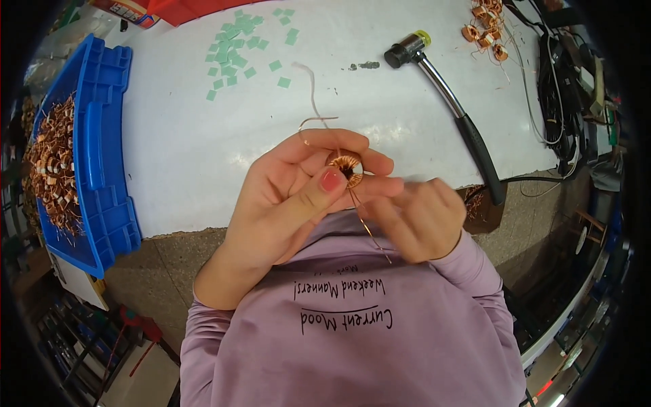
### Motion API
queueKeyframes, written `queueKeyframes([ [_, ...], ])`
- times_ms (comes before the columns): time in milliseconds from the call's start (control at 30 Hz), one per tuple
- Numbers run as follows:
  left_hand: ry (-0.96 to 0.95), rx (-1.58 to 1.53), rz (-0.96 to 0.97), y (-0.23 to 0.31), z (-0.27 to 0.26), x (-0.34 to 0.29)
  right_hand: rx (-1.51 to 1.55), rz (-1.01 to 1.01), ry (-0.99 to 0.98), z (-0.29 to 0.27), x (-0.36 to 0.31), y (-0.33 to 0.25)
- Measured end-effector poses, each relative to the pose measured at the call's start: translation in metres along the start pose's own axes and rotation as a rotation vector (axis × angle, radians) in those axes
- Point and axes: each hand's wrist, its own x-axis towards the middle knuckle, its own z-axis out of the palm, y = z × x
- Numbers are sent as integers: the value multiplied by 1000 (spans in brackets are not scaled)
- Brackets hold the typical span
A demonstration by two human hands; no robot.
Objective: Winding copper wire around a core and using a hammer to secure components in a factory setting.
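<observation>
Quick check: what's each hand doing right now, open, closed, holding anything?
Left hand: closed on the copper coil ring, thumb and fingers pinching it.
Right hand: closed, fingers pinching the copper wire that runs from the ring.

Lilac long-sleeved top with dark lettering, pink-painted thumbnail

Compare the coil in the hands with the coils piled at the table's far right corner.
The held coil is pinched in the left hand, off the table; the corner coils lie untouched in a heap. The held coil trails long loose wire; the corner coils' leads look shorter. Both are small copper-wound rings.
</observation>
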Motion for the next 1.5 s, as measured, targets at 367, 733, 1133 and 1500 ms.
queueKeyframes([
  [367, 31, 338, -199, 10, 13, -1, 855, 623, 111, 0, 54, 35],
  [733, 172, 959, 198, -5, 17, -2, 788, 434, -220, -31, 97, 37],
  [1133, -41, 760, -1, -2, 18, 3, 944, 160, -584, -37, 130, 98],
  [1500, -283, 320, -385, 17, 21, 4, 1740, 64, -1129, -4, 117, 93],
])
